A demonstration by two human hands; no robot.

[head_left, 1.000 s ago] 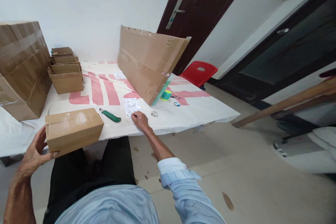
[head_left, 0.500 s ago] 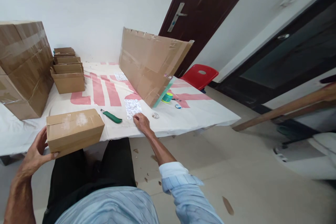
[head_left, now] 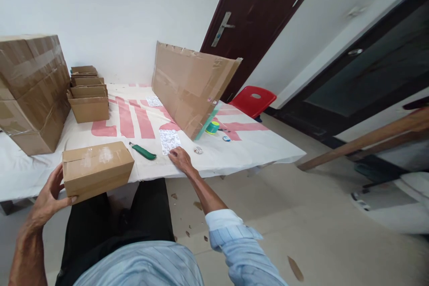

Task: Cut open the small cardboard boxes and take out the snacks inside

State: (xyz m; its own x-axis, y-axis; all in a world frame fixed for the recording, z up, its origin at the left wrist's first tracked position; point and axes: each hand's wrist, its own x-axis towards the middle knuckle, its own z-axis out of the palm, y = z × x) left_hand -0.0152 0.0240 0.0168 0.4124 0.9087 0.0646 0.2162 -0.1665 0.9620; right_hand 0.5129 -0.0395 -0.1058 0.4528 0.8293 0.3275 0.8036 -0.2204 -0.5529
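My left hand (head_left: 50,194) grips the left end of a small taped cardboard box (head_left: 98,168) that rests at the near edge of the cloth-covered table (head_left: 254,145). My right hand (head_left: 179,158) reaches out to the near edge of a patterned white paper sheet (head_left: 169,140) lying on the cloth, fingertips bent down onto it. A green utility knife (head_left: 143,151) lies between the box and the sheet. A small crumpled clear scrap (head_left: 198,149) sits just right of my right hand.
A big taped carton (head_left: 31,89) stands at far left, with several small open boxes (head_left: 89,98) stacked behind. A large flat cardboard panel (head_left: 191,82) stands upright across the table, a green tape roll (head_left: 212,127) beside it. A red stool (head_left: 254,100) and dark door (head_left: 261,13) lie beyond.
The view has shifted slightly. My right hand stays at the sheet's near edge and my left hand keeps hold of the box.
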